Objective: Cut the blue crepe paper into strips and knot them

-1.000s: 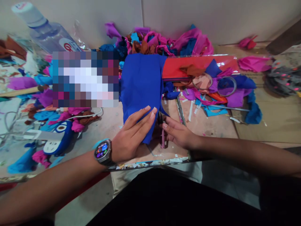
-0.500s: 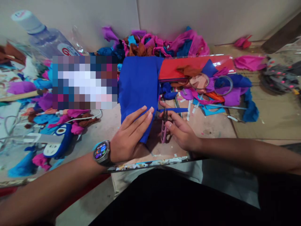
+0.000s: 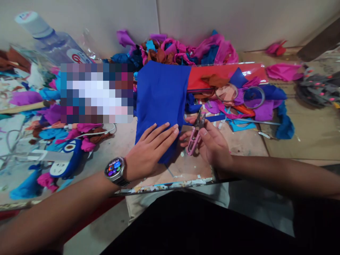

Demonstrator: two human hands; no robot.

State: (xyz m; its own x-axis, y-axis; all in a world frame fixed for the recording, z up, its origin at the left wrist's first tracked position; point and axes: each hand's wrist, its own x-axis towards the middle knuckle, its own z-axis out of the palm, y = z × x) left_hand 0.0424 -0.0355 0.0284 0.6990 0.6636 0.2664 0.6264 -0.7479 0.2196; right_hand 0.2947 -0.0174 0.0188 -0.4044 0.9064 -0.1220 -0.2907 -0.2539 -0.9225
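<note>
A piece of blue cloth lies on the table in front of me. My left hand rests flat on its lower part with fingers stretched out, a smartwatch on the wrist. Beside the cloth's right edge, my right hand holds pink thread snips, their metal blades pointing away from me. Some of its fingers extend toward the cloth edge. Just beyond the snips is a narrow blue strip among scraps.
Coloured scraps pile along the wall. Behind the cloth lies a red plastic-wrapped pack, with tape rolls to its right. A bottle and a blue-and-white power strip with cables are on the left. A blurred patch hides part of the table.
My right hand has shifted slightly right and turned, tilting the snips. The cloth's right edge has spread to the right. My left hand stays on the cloth, having moved only slightly.
</note>
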